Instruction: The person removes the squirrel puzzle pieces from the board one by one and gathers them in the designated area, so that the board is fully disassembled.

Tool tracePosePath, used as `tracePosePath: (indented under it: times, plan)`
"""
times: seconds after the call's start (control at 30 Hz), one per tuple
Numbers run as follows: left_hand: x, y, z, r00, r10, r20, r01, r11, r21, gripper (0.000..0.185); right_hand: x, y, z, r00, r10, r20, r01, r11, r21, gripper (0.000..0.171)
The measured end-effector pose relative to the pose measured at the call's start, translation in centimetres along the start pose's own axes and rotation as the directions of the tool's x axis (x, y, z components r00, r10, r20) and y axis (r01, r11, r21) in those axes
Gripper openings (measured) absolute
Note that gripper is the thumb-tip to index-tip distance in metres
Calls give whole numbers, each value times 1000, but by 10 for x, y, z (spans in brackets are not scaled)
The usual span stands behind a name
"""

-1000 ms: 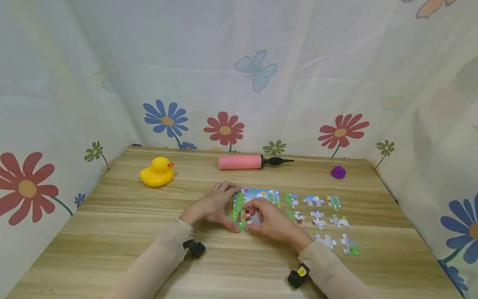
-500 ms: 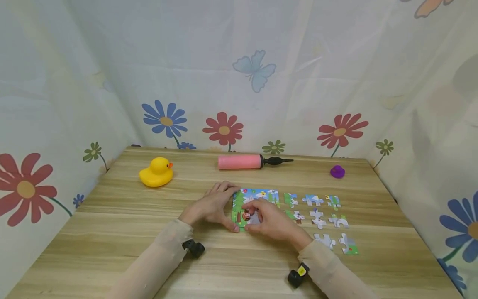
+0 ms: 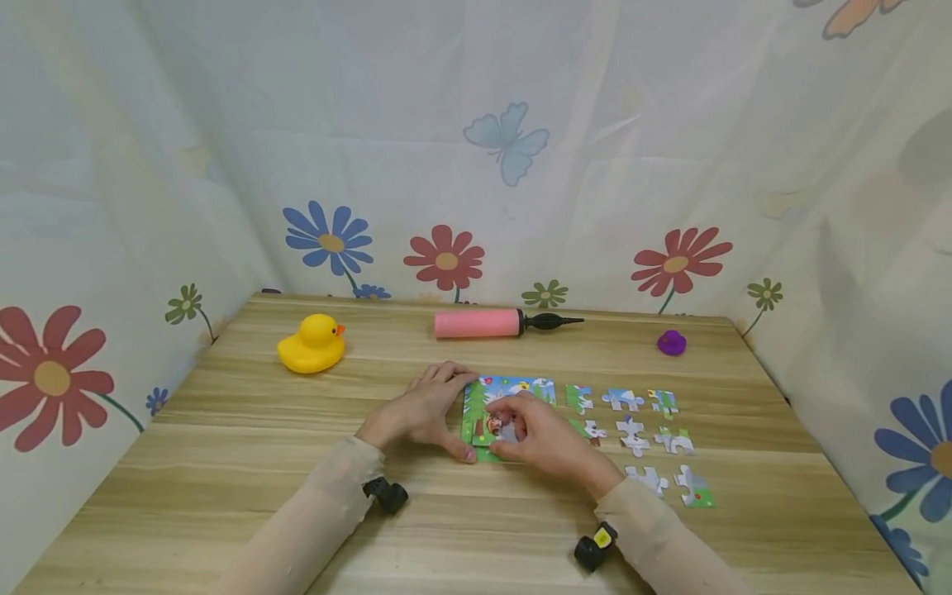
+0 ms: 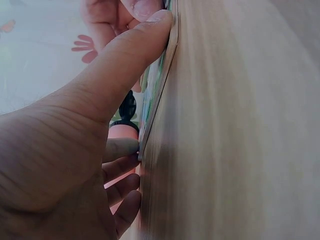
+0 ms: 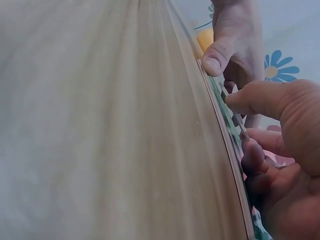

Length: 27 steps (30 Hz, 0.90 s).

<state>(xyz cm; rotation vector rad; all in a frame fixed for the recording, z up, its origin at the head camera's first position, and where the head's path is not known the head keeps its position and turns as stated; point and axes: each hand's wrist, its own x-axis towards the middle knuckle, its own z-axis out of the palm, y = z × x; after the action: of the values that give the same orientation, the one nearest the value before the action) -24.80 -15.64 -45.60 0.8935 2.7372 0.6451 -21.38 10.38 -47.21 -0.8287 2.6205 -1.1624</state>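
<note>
A small picture puzzle board point(image 3: 470, 406) lies flat on the table in the head view. Along its left side, my left hand point(image 3: 426, 411) holds it, thumb at the near corner and fingertips at the far corner. The left wrist view shows that thumb on the board's edge point(image 4: 173, 37). Over the board's near left part, my right hand point(image 3: 549, 440) pinches a puzzle piece point(image 3: 483, 428) between thumb and fingers. In the right wrist view the piece point(image 5: 241, 124) stands tilted just above the board. My right hand hides much of the board's right side.
Several loose puzzle pieces point(image 3: 635, 435) lie in rows right of the board. Behind are a pink hand pump point(image 3: 478, 323), a yellow rubber duck point(image 3: 312, 345) at left and a small purple duck point(image 3: 673, 343) at right. A flowered curtain point(image 3: 372, 149) surrounds the table.
The pinched puzzle piece has come up slightly off the board, showing a green strip below it. My right fingers shifted a little to the right; my left hand stays put.
</note>
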Motion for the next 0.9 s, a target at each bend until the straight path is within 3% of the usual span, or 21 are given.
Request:
tracePosePath:
  times: [0.33, 0.9]
  plan:
    - [0, -1, 1, 1000, -6, 4, 6, 1000, -6, 133, -1, -1, -13, 999, 20, -29, -19, 999, 51, 53]
    - [-1, 0, 0, 1000, -1, 2, 1, 1000, -4, 133, -18, -24, -85, 971, -26, -237, 39, 998, 54, 58]
